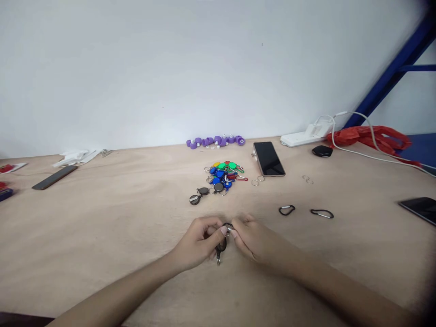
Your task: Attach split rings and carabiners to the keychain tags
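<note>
Near the front of the table, my left hand pinches a black badge reel, whose metal ring hangs below the fingers. My right hand is closed on a black carabiner at the top of the reel. Both hands' fingertips almost meet there and partly cover the joint, so I cannot tell whether carabiner and reel are linked. Beyond the hands lies a pile of coloured badge reels with clips and rings. Two loose black carabiners, one nearer and one farther right, rest to the right.
Split rings lie beside a phone. Purple caps line the wall. At the back right are a white power strip, cables and a red plastic bag. Another dark phone lies far right; a dark flat bar lies left.
</note>
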`<state>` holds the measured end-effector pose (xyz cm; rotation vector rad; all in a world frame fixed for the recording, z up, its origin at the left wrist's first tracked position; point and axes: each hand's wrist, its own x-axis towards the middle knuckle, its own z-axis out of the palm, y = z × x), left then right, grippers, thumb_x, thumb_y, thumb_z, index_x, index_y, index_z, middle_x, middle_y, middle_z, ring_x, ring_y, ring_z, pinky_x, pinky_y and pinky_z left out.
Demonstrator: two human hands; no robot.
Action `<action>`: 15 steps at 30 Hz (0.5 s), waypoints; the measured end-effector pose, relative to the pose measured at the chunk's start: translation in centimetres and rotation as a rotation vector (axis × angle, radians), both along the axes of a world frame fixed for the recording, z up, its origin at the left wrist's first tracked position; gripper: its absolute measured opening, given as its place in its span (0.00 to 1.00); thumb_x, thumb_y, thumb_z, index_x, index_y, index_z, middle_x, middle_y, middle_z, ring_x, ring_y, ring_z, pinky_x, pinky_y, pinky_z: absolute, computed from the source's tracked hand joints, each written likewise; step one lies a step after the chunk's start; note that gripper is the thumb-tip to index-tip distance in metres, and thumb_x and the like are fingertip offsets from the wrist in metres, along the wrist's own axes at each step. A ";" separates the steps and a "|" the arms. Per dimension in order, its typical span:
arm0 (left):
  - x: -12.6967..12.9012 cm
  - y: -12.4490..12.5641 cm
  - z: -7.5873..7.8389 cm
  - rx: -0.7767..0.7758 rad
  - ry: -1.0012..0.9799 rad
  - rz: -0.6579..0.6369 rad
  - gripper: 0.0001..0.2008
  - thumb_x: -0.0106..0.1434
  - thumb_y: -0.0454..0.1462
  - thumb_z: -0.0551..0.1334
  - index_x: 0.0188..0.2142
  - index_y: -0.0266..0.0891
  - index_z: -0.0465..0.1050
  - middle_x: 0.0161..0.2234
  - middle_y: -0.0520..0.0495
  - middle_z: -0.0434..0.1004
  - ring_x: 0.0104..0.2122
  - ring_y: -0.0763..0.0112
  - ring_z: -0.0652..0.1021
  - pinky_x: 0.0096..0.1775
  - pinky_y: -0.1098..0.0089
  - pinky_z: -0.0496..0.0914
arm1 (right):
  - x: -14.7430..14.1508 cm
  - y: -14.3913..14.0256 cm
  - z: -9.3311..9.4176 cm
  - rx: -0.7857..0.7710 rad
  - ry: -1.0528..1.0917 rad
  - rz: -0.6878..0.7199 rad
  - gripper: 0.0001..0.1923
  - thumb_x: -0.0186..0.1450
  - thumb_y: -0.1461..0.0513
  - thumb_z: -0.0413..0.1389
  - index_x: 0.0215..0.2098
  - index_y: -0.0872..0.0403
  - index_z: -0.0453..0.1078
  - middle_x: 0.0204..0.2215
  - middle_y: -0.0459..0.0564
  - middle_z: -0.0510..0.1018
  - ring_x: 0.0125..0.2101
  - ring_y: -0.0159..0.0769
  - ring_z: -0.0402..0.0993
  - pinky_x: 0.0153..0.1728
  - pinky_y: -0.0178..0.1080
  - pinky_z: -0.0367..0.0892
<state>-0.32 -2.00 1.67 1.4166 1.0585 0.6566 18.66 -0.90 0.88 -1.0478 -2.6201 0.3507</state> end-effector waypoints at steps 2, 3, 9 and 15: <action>0.0 0.1 0.0 -0.015 -0.014 0.010 0.23 0.62 0.55 0.58 0.26 0.36 0.65 0.16 0.56 0.63 0.12 0.82 0.63 0.15 0.79 0.55 | 0.2 0.0 0.1 -0.053 0.016 -0.016 0.11 0.70 0.64 0.42 0.29 0.53 0.59 0.25 0.48 0.68 0.24 0.35 0.63 0.27 0.36 0.58; 0.0 0.2 0.0 -0.020 -0.025 0.014 0.23 0.62 0.55 0.58 0.26 0.36 0.65 0.17 0.56 0.64 0.11 0.82 0.63 0.14 0.79 0.55 | 0.3 0.1 0.2 -0.081 0.035 -0.027 0.12 0.71 0.63 0.42 0.29 0.53 0.58 0.25 0.48 0.68 0.25 0.35 0.63 0.27 0.36 0.58; -0.3 0.6 0.1 -0.032 -0.051 0.023 0.24 0.61 0.56 0.59 0.26 0.36 0.64 0.18 0.56 0.65 0.11 0.83 0.63 0.14 0.79 0.55 | 1.2 0.3 0.5 -0.248 0.128 -0.043 0.14 0.73 0.58 0.41 0.30 0.52 0.58 0.29 0.48 0.69 0.29 0.36 0.65 0.29 0.37 0.60; -0.4 0.6 -0.1 -0.008 -0.045 -0.035 0.22 0.62 0.55 0.59 0.28 0.37 0.64 0.17 0.58 0.61 0.12 0.82 0.62 0.15 0.79 0.54 | 1.8 0.5 0.8 -0.258 0.200 0.001 0.12 0.73 0.59 0.41 0.32 0.52 0.58 0.28 0.45 0.69 0.29 0.35 0.65 0.31 0.37 0.60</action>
